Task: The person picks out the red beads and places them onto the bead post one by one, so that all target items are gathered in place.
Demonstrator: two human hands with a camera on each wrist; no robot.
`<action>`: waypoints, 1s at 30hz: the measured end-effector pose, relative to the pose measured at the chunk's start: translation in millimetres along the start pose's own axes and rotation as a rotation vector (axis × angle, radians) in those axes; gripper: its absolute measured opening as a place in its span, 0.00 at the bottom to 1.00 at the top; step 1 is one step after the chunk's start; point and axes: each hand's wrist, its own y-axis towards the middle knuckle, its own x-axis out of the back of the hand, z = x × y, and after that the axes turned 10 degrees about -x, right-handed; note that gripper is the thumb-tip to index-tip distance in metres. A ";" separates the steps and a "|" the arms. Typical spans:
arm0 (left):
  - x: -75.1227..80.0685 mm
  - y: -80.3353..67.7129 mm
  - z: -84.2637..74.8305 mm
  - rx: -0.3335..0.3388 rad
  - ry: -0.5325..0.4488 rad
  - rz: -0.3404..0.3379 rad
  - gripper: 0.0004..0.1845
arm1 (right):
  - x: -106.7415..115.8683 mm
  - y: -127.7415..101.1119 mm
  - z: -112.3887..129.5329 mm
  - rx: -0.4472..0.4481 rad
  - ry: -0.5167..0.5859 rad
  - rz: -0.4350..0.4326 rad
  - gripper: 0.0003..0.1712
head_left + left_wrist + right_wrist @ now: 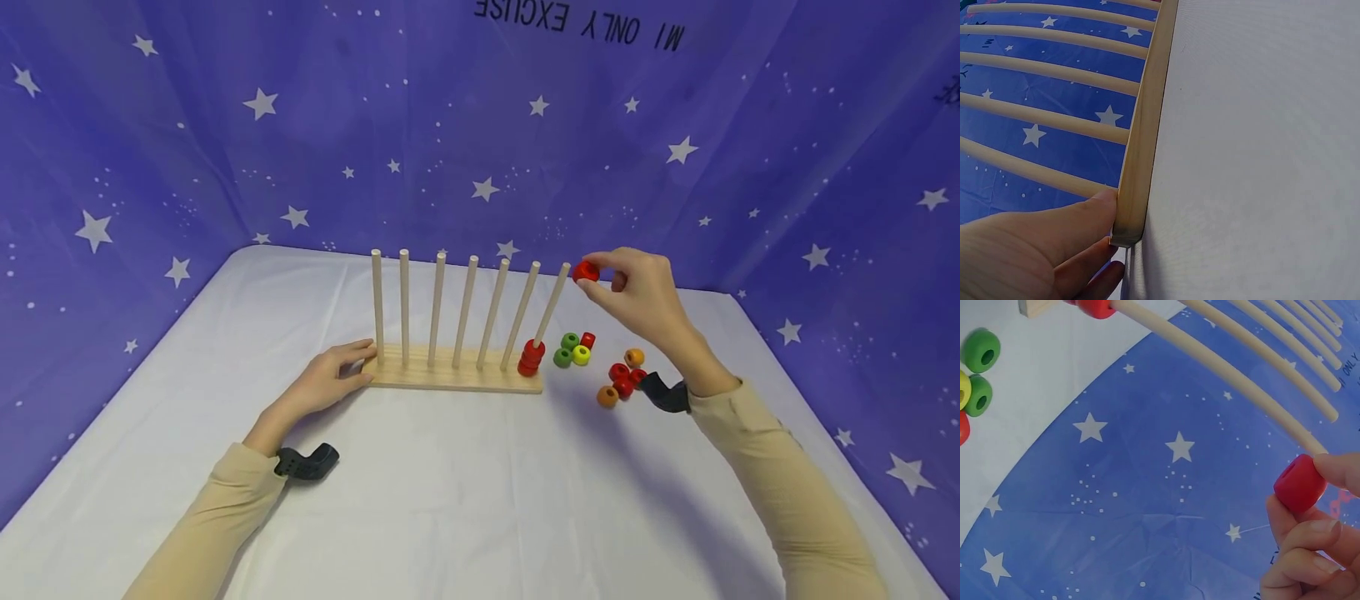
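Observation:
Between thumb and fingertips, my right hand pinches a red wooden bead. That bead is beside the top of the rightmost peg, not on it. Red beads are stacked at the bottom of this same peg. The wooden peg stand has several upright pegs in a row; the others carry no beads. At the stand's left end, my left hand holds the base, its thumb near the foot of the first peg and its other fingers around the end.
Green beads, a yellow bead and a red bead lie right of the stand. Farther right are more red beads and orange beads. A white cloth covers the table; a starry purple curtain surrounds it.

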 end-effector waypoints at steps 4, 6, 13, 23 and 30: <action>1.4 0.1 0.6 0.001 -0.001 -0.003 0.27 | 3.5 5.0 5.7 0.008 0.007 -0.012 0.15; 1.7 -0.1 0.8 0.001 -0.001 -0.007 0.27 | 5.3 6.8 8.4 0.011 0.011 -0.020 0.15; 0.7 -1.1 0.5 -0.002 -0.009 -0.003 0.27 | 7.7 4.8 12.8 -0.020 0.048 -0.004 0.16; -0.9 -0.3 1.8 -0.009 0.001 -0.004 0.27 | 2.0 6.9 16.6 0.000 0.061 0.012 0.16; 0.7 0.2 0.9 -0.009 0.004 -0.002 0.26 | -3.2 8.7 19.4 -0.037 0.086 0.032 0.17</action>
